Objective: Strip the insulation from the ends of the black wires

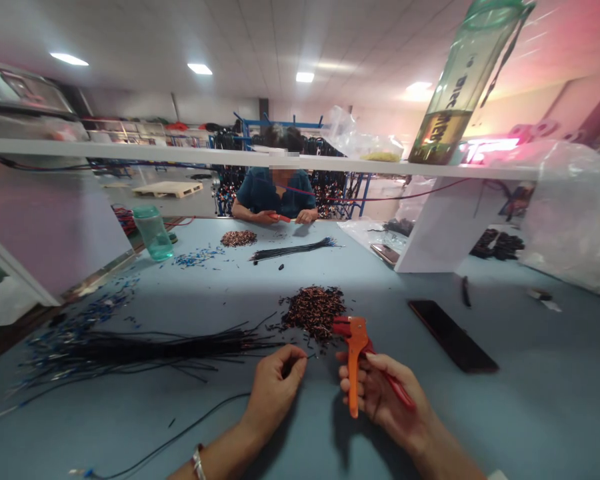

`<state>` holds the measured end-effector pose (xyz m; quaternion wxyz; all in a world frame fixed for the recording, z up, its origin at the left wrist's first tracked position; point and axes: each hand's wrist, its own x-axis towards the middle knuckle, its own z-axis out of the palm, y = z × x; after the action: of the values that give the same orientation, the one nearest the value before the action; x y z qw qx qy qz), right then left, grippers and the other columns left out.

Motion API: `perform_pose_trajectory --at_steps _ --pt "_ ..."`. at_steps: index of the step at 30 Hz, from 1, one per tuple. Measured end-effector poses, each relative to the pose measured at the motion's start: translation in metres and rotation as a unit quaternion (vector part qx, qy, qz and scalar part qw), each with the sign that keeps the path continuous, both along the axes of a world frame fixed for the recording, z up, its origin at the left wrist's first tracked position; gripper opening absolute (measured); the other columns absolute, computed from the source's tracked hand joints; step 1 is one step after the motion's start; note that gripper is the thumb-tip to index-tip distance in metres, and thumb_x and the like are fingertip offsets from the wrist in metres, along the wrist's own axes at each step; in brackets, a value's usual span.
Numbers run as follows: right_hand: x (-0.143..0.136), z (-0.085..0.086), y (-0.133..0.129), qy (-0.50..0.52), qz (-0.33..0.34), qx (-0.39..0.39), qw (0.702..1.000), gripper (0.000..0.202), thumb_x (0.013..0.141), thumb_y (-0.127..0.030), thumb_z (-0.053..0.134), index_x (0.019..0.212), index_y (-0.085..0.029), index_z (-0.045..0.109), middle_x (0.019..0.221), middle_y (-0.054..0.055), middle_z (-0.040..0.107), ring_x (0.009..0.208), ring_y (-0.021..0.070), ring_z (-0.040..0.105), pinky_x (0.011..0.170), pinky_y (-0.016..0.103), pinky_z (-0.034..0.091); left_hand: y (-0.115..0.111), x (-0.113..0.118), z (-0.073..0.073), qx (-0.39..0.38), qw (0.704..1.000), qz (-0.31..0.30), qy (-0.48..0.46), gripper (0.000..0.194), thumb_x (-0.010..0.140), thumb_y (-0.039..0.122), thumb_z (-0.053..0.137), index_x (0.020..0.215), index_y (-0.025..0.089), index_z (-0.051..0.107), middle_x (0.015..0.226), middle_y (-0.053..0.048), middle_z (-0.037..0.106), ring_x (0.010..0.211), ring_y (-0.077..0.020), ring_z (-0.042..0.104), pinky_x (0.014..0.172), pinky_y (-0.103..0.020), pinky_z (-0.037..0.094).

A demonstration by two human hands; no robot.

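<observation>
My left hand [276, 387] pinches a thin black wire [180, 427] close to one end, and a short tip pokes out past the fingers. The wire trails back to the lower left, where it ends in a blue terminal [87, 473]. In my right hand [387, 397] is a wire stripper [356, 360] with an orange handle and a red one; its red head points left, apart from the wire. Just behind its head lies a pile of black and copper-coloured wire scraps [314, 308]. A bundle of black wires [155, 350] stretches out left of my left hand.
Loose blue terminals [97, 303] lie at the left. A dark phone [453, 335] rests on the right, near a shelf support [435, 227]. A green bottle [153, 233] stands far left; a taller bottle [460, 93] stands on the shelf. Across the table sits a person [275, 190].
</observation>
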<state>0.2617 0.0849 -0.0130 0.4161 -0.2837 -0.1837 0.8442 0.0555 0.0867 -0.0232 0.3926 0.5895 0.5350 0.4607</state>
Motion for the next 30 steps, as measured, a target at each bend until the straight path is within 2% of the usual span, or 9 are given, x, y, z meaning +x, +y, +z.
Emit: perform_pose_trajectory --at_steps 3,6,8,12,16,18,21,24,30 --pt "0.004 0.0 -0.003 -0.01 -0.026 -0.007 1.0 0.024 0.074 -0.024 0.068 0.091 -0.009 0.075 0.08 0.012 0.078 0.07 0.0194 0.073 0.071 0.029 0.055 -0.002 0.0 -0.001 0.011 1.0 0.004 -0.004 0.022 0.078 0.036 0.056 0.071 0.017 0.064 0.06 0.001 0.057 0.058 -0.0147 0.049 0.056 -0.023 0.037" --pt "0.008 -0.002 -0.006 -0.021 -0.058 0.018 0.998 0.028 0.071 -0.026 0.073 0.095 -0.013 0.074 0.085 0.01 0.078 0.072 0.0205 0.073 0.07 0.03 0.055 -0.006 0.002 0.0 0.029 1.0 0.009 -0.005 0.02 0.078 0.033 0.055 0.072 0.018 0.066 0.065 -0.001 0.062 0.064 -0.0167 0.054 0.061 -0.024 0.04" --pt "0.01 -0.005 -0.007 -0.038 -0.073 0.018 0.996 0.025 0.068 -0.027 0.076 0.091 -0.017 0.074 0.086 0.009 0.078 0.075 0.0222 0.073 0.071 0.032 0.055 -0.009 0.004 0.0 0.036 0.999 0.009 -0.005 0.018 0.078 0.031 0.056 0.072 0.019 0.067 0.068 -0.002 0.064 0.069 -0.0179 0.057 0.065 -0.025 0.042" --pt "0.013 -0.011 -0.011 -0.074 -0.044 0.024 0.996 0.029 0.065 -0.03 0.078 0.092 -0.019 0.075 0.087 0.01 0.077 0.076 0.0243 0.072 0.075 0.036 0.054 -0.008 0.006 0.0 0.019 1.0 0.016 -0.016 0.02 0.079 0.033 0.054 0.072 0.018 0.065 0.061 0.0 0.059 0.06 -0.0157 0.054 0.059 -0.024 0.04" --pt "0.013 -0.007 -0.022 -0.135 0.004 0.113 0.984 0.043 0.069 -0.037 0.076 0.108 -0.021 0.072 0.093 0.011 0.075 0.083 0.0284 0.07 0.08 0.043 0.052 -0.005 0.004 0.001 -0.002 0.999 0.021 -0.033 0.021 0.079 0.035 0.053 0.071 0.018 0.061 0.056 0.003 0.052 0.054 -0.0139 0.049 0.053 -0.023 0.037" --pt "0.013 -0.003 -0.026 -0.197 -0.003 0.159 0.967 0.048 0.07 -0.04 0.076 0.114 -0.021 0.069 0.093 0.011 0.074 0.085 0.0296 0.068 0.079 0.044 0.051 -0.005 0.003 0.002 -0.006 0.999 0.022 -0.037 0.021 0.078 0.035 0.053 0.069 0.018 0.059 0.056 0.003 0.05 0.054 -0.0135 0.048 0.053 -0.023 0.036" --pt "0.014 0.0 -0.027 -0.315 -0.067 0.236 0.917 0.048 0.071 -0.045 0.076 0.112 -0.021 0.068 0.091 0.009 0.073 0.086 0.0302 0.066 0.08 0.044 0.05 -0.005 0.002 0.005 -0.012 0.999 0.021 -0.045 0.021 0.078 0.037 0.054 0.07 0.018 0.059 0.056 0.003 0.049 0.055 -0.0134 0.046 0.053 -0.023 0.036" --pt "0.015 0.0 -0.022 -0.431 -0.108 0.319 0.837 0.039 0.073 -0.044 0.072 0.105 -0.021 0.068 0.093 0.008 0.071 0.087 0.0305 0.065 0.083 0.044 0.048 -0.004 0.001 0.007 -0.017 0.998 0.018 -0.053 0.022 0.077 0.038 0.056 0.069 0.017 0.059 0.056 0.004 0.048 0.055 -0.0131 0.045 0.053 -0.023 0.035" --pt "0.001 -0.007 -0.021 -0.546 -0.089 0.509 0.659 0.039 0.081 -0.026 0.062 0.12 -0.024 0.061 0.105 0.01 0.065 0.091 0.0279 0.063 0.081 0.038 0.051 -0.003 -0.001 0.007 -0.013 0.997 -0.002 -0.082 0.024 0.077 0.039 0.06 0.07 0.016 0.062 0.059 0.002 0.054 0.058 -0.0142 0.05 0.058 -0.024 0.04"
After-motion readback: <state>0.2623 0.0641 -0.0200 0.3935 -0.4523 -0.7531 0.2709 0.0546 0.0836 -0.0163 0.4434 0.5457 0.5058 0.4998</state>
